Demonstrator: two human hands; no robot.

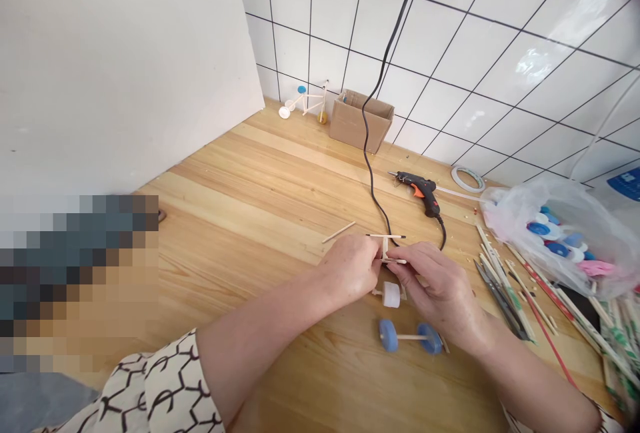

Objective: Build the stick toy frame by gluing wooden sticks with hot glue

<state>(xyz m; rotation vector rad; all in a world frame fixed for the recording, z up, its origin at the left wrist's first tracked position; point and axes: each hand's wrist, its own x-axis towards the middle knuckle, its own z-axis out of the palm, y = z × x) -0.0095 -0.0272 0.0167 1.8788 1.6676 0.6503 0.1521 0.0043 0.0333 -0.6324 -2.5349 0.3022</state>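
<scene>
Overall, a person works with two bare hands at a wooden tabletop (260, 186). A plain white panel (125, 66) fills the upper left. Right of it, at upper centre, a small stick tricycle (313, 103) with bottle-cap wheels stands beside an open cardboard box (357, 128), near a tiled wall (340, 13). A loose stick (339, 232) lies just left of centre. Below it, the left hand (353, 263) reaches in, fingers pinching a small stick frame (385, 248) right of centre; the right hand (443, 283) pinches the frame's lower crosspiece between thumb and fingers. Under the hands are a white roller (391, 294) and, lower, a stick axle (411, 337) with two blue wheels (388, 335). Above the right hand lies a black glue gun (425, 194). Farther right are a tape roll (469, 180), scissors (504, 300), scattered sticks (575, 313) and a clear plastic bag (505, 213) of bottle caps (556, 248).
</scene>
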